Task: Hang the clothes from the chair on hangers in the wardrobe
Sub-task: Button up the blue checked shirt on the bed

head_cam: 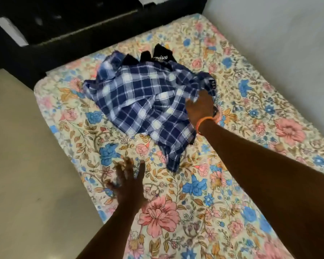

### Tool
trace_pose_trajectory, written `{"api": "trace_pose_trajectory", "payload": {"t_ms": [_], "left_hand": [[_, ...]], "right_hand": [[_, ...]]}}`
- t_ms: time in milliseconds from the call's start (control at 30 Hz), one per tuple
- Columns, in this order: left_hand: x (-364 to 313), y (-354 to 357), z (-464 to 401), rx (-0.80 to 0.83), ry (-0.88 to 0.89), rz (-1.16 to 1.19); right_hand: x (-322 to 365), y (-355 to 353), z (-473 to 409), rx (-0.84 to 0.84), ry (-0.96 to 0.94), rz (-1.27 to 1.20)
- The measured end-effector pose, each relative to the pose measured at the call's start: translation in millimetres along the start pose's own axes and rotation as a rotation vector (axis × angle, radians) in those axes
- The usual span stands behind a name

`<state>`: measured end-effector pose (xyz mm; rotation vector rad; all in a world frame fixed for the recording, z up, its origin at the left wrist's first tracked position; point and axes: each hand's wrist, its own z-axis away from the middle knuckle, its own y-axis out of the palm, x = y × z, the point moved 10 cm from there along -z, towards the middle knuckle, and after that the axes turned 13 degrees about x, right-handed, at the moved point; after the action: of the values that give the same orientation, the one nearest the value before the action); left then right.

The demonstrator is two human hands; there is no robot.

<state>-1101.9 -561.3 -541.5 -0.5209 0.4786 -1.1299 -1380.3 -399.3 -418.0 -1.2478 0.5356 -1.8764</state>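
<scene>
1. Clothes for hanging lay in a heap on the bed [204, 212], beyond both hands; nearest the camera was only the flowered bedcover, with bare floor [26, 165] off to the left.
2. Closest in, the left hand [126, 181] hovered over the cover with its fingers spread wide and holding nothing. It was blurred, so whether it touched the cover could not be told. It sat apart from the heap, short of the trailing corner of the plaid shirt [138, 98].
3. Farther out, the right hand [200, 107], an orange band [204, 121] at the wrist, rested on the right edge of the shirt. Its fingers curled into the cloth, but whether they had closed on a fold could not be told.
4. The shirt lay crumpled on top, its long axis running from the far left toward the near right, ending in that trailing corner between the two hands.
5. Under its far edge showed a dark garment [160, 54] with white lettering, only partly visible.
6. By my judgement the right hand was the one placed to lift the shirt, since it was already on it; the left would have to reach forward and rightward to help.
7. Neither wardrobe nor hangers could be made out; dark furniture [64, 30] stood beyond the bed.
</scene>
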Motion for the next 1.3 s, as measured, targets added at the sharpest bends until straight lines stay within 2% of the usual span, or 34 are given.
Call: {"api": "trace_pose_trajectory", "payload": {"t_ms": [133, 267, 367, 533, 567, 600, 633, 700, 767, 833, 900, 1000, 1067, 1167, 1233, 1300], "left_hand": [[-1.1, 3.9, -19.4, 0.052, 0.01, -0.051], [0.2, 5.1, -26.9, 0.112, 0.037, -0.072], [-0.2, 5.5, -28.2, 0.125, 0.045, -0.082], [1.3, -6.4, -27.8, 0.255, 0.045, -0.047], [-0.6, -23.9, -26.3, 0.218, 0.052, 0.02], [-3.1, -49.8, -25.6, 0.112, 0.073, 0.123], [-6.2, -80.4, -22.9, -0.033, 0.103, 0.215], [-20.6, -150.6, -10.3, -0.38, 0.204, 0.257], [-47.4, -204.9, -2.8, -0.573, 0.348, 0.263], [-74.2, -231.0, -18.1, -0.518, 0.434, 0.238], [-90.9, -228.4, -35.8, -0.391, 0.43, 0.114], [-99.0, -188.4, -30.4, -0.325, 0.358, -0.275], [-89.3, -143.8, -14.6, -0.221, 0.299, -0.373], [-65.1, -75.1, 9.9, -0.083, 0.296, -0.081], [-55.1, -36.9, 32.8, -0.057, 0.303, 0.021], [-47.1, -0.7, 57.3, -0.002, 0.272, 0.037]], "right_hand": [[7.7, 18.5, -36.1, -0.003, -0.055, 0.12], [3.4, 31.6, -56.4, -0.072, 0.037, 0.244], [3.6, 27.4, -59.6, -0.123, 0.033, 0.114], [2.0, 11.4, -28.0, -0.187, -0.086, -0.233], [-1.8, 9.8, -18.4, -0.195, -0.097, -0.301], [-6.8, 9.2, -8.3, -0.204, -0.107, -0.381], [-12.5, 8.2, 4.3, -0.216, -0.12, -0.449], [-19.7, 7.0, 34.5, -0.246, -0.167, -0.475], [-20.5, 15.0, 70.0, -0.222, -0.25, -0.466], [-22.1, 30.9, 110.3, -0.159, -0.315, -0.477], [-30.0, 47.6, 148.7, -0.125, -0.34, -0.457], [-46.6, 74.6, 191.2, -0.03, -0.356, -0.373], [-71.9, 90.3, 204.8, 0.057, -0.278, -0.404], [-111.7, 104.5, 211.8, 0.211, -0.069, -0.48], [-128.7, 112.7, 217.3, 0.352, -0.024, -0.265], [-139.3, 127.0, 231.1, 0.51, -0.035, 0.05]]}}
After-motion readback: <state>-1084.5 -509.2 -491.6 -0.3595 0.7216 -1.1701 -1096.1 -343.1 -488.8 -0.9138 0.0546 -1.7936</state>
